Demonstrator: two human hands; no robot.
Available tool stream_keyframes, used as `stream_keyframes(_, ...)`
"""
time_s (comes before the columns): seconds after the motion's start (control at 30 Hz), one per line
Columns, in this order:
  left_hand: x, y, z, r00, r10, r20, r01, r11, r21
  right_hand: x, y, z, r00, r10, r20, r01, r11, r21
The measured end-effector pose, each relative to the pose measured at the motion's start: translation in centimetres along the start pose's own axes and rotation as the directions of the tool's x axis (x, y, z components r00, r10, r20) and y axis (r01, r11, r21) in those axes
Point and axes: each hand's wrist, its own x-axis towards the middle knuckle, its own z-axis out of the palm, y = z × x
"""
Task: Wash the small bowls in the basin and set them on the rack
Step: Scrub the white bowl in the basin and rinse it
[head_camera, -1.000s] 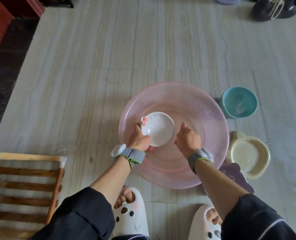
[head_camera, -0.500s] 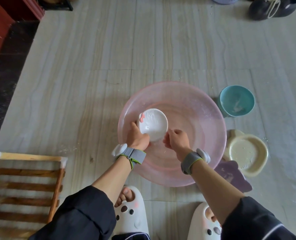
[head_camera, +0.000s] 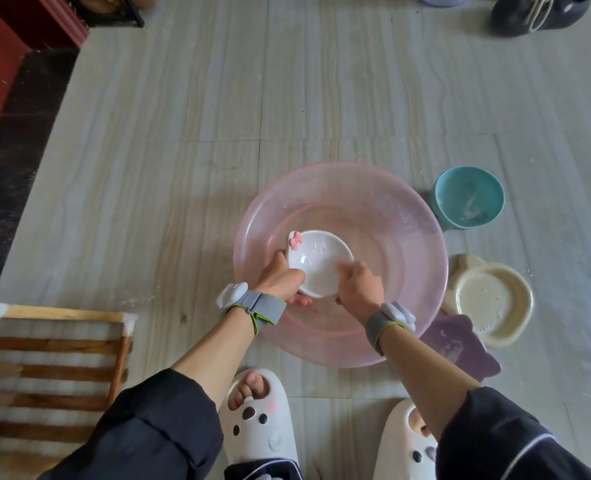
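Observation:
A small white bowl [head_camera: 316, 263] with a pink bow on its rim is held tilted over the left part of the pink plastic basin [head_camera: 401, 216]. My left hand [head_camera: 282, 280] grips the bowl's near-left rim. My right hand [head_camera: 359, 287] reaches into the bowl from the right, its fingers blurred against the inner wall. To the right of the basin, on the floor, sit a teal bowl [head_camera: 469, 197], a cream dish [head_camera: 493, 299] and a purple dish [head_camera: 460, 344] partly hidden by my right forearm. The wooden slatted rack [head_camera: 48, 372] lies at lower left.
The basin stands on a pale tiled floor. My feet in white slippers [head_camera: 257, 424] are just in front of it. Dark shoes [head_camera: 536, 10] lie at the top right. A red and black wall base runs along the left edge.
My right hand moved from beside the bowl into it. The bowl shifted slightly nearer and tilted in my left hand.

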Motion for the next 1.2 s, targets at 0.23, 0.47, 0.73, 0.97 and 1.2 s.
stream_keyframes(0.23, 0.4, -0.4, 1.0, 1.0, -0.015, 0.012, 0.017, 0.993, -0.121, 0.8, 1.0, -1.6, 0.995, -0.02, -0.093, 0.031, 0.992, 0.122)
stream_keyframes(0.47, -0.5, 0.1, 0.8, 0.996, 0.069, -0.061, -0.072, 0.997, -0.04, -0.7, -1.0, 0.1, 0.989, -0.022, 0.146, -0.001, 0.988, 0.153)
stream_keyframes(0.73, -1.5, -0.5, 1.1, 0.997, 0.055, -0.048, -0.058, 0.997, -0.052, 0.5, 0.3, 0.1, 0.992, -0.101, -0.079, 0.097, 0.994, -0.05)
stream_keyframes(0.97, -1.8, -0.2, 1.6, 0.996, 0.086, -0.022, -0.085, 0.995, 0.042, -1.3, -1.2, -0.2, 0.999, -0.027, 0.042, 0.028, 1.0, -0.014)
stream_keyframes(1.2, -1.6, -0.5, 0.3, 0.999, 0.046, -0.017, -0.044, 0.993, 0.107, 1.2, 0.7, -0.5, 0.992, -0.127, -0.019, 0.124, 0.983, -0.133)
